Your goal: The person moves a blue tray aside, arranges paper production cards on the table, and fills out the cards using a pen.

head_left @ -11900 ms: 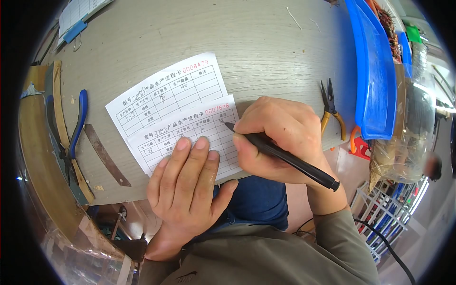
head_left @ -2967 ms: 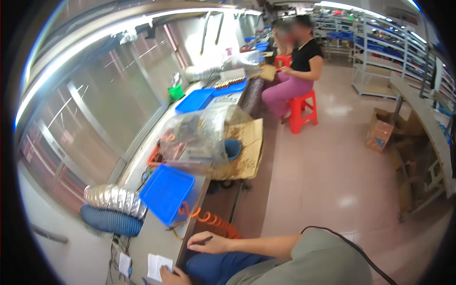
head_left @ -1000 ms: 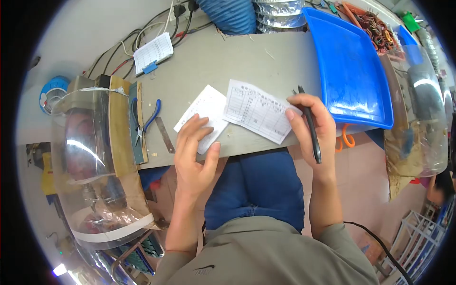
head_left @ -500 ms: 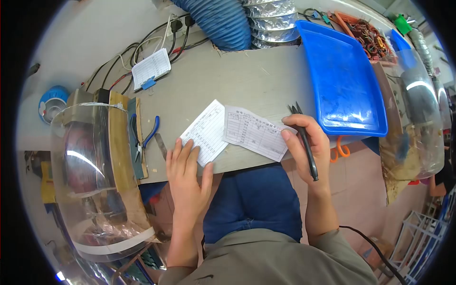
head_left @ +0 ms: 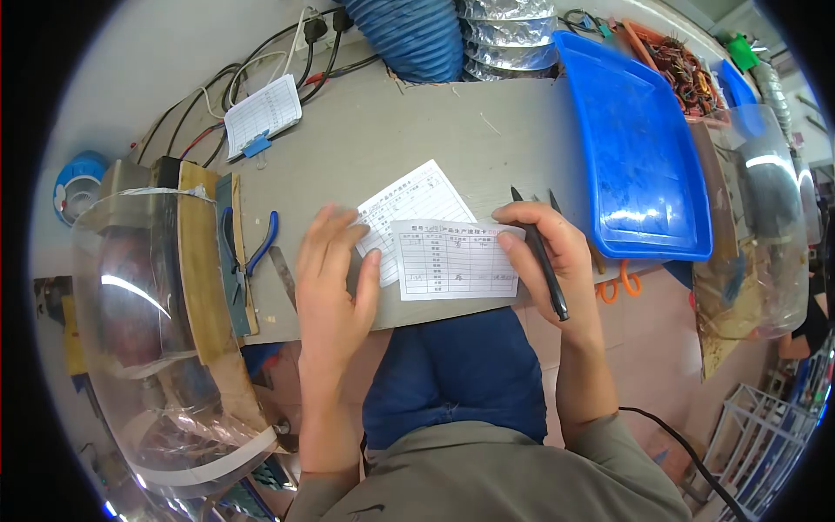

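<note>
My right hand [head_left: 561, 257] is closed around a black pen [head_left: 546, 270]. Its thumb and index finger also pinch the right edge of a printed form card [head_left: 452, 265] with handwriting in its rows. A second printed card [head_left: 426, 193] lies tilted on the bench, partly covered by the first. At that card's left edge is my left hand [head_left: 335, 270], with fingers stretched and thumb apart, the fingertips touching the paper. A thin dark pointed tool [head_left: 554, 202] shows behind my right hand; its kind is unclear.
A blue tray [head_left: 639, 165] stands on the right of the grey bench [head_left: 365, 130]. Pliers [head_left: 261, 244] lie left, beside a clear curved guard [head_left: 139, 322]. A clipped paper pad [head_left: 263, 113] and cables are at the back. Orange-handled scissors [head_left: 622, 285] poke out under the tray.
The front card has turned level and come slightly left and nearer. The rear card has rotated clockwise. My left hand has lifted from lying flat on it and shifted slightly left.
</note>
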### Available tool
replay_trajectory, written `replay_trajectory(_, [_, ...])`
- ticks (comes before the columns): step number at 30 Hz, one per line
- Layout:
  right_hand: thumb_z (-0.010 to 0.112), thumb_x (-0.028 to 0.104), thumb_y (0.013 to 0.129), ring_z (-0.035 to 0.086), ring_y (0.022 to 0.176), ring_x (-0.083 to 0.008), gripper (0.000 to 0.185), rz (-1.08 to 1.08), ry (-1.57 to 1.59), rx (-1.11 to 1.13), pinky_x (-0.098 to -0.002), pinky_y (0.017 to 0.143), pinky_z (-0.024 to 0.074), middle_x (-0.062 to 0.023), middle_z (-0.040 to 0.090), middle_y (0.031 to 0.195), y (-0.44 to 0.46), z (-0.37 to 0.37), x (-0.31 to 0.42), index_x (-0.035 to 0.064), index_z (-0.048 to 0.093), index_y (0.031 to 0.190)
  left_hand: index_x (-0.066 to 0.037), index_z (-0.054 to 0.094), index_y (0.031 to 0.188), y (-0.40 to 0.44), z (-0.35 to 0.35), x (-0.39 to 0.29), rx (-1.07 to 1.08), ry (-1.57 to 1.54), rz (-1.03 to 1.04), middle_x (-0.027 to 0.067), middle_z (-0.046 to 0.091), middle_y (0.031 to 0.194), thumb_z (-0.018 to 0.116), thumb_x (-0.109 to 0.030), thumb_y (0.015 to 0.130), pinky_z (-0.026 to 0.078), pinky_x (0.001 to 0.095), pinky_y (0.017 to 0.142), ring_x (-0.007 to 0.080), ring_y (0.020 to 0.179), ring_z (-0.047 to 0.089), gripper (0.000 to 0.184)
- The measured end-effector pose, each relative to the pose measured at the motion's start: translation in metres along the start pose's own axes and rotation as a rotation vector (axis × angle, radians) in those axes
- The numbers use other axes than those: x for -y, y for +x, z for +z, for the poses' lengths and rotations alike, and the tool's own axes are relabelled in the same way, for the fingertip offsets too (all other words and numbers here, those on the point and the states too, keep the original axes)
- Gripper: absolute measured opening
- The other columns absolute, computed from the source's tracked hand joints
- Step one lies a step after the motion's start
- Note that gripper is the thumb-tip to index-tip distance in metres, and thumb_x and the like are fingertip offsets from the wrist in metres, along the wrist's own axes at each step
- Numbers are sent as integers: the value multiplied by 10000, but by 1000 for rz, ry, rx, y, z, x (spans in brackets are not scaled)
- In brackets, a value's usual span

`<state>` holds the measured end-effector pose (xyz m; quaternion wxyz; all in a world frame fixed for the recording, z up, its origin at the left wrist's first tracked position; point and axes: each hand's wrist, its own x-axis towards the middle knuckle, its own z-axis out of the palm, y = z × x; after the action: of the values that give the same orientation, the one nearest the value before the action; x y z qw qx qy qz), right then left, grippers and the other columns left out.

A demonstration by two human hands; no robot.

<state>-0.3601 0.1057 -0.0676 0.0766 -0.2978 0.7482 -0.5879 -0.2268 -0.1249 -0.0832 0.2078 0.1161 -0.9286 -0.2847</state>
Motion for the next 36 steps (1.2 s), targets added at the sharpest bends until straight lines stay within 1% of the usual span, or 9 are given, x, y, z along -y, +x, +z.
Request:
replay_trajectory(8, [674,-96,889,642,788,-254,263,-146,-140,29,-345,680,499,-120,661,921,-3,8,4,-3,684,1134,31,651,1329,0,1,4,56,216,-42,218,554,1519,739,-113,918,327,551,1224,436,1516,398,444])
replay_trajectory(13, [698,22,793,622,771,-246,405,-223,18,147,-366,730,499,-63,622,733,-13,3,14,9,663,1196,-5,649,1380,3,-3,9,129,208,-20,199,522,1567,720,-132,940,291,543,1252,433,1525,383,463])
replay_trajectory(14, [689,57,855,644,814,-282,356,-188,31,147,-394,776,512,-118,658,900,-18,7,16,16,673,1208,-7,642,1396,1,-3,12,123,206,-6,205,517,1572,716,-134,947,288,536,1255,430,1526,383,472])
replay_trajectory(16, [711,-36,795,652,874,-339,387,-253,-3,45,-418,798,524,-139,659,967,-28,24,1,20,672,1175,-21,620,1437,-1,3,20,141,223,35,226,503,1580,680,-155,988,287,540,1257,427,1532,377,472])
replay_trajectory(22, [681,-34,856,634,885,-372,282,-319,53,-80,-421,767,509,-162,630,988,-17,31,-21,10,630,1130,23,564,1475,5,17,72,81,190,336,275,475,1594,580,-249,1062,275,558,1253,452,1537,363,495])
replay_trajectory(24, [673,-32,867,630,874,-368,259,-294,67,-57,-429,755,504,-160,626,974,-16,21,-16,7,626,1119,-66,642,1441,6,-1,25,80,221,295,268,571,1503,615,-465,1006,358,595,1178,488,1406,490,591])
replay_trajectory(30, [657,-44,876,628,852,-370,233,-391,-4,-126,-441,732,500,-165,628,958,-4,4,-33,-1,630,1104,-84,630,1470,7,-7,17,174,244,204,294,518,1548,628,-427,1015,299,613,1214,525,1450,420,570])
replay_trajectory(33, [670,-38,871,643,881,-375,238,-335,-40,-84,-444,749,514,-173,640,964,-5,-2,-31,-1,637,1104,-65,706,1363,10,-8,5,80,335,280,271,639,1412,661,-363,1000,417,576,1139,488,1326,561,472])
replay_trajectory(36, [692,-26,863,664,925,-376,271,-380,-115,-134,-439,793,539,-178,659,996,-5,4,-36,5,649,1129,27,580,1458,-4,13,70,143,237,228,257,478,1600,577,-228,1061,262,586,1259,469,1533,360,471])
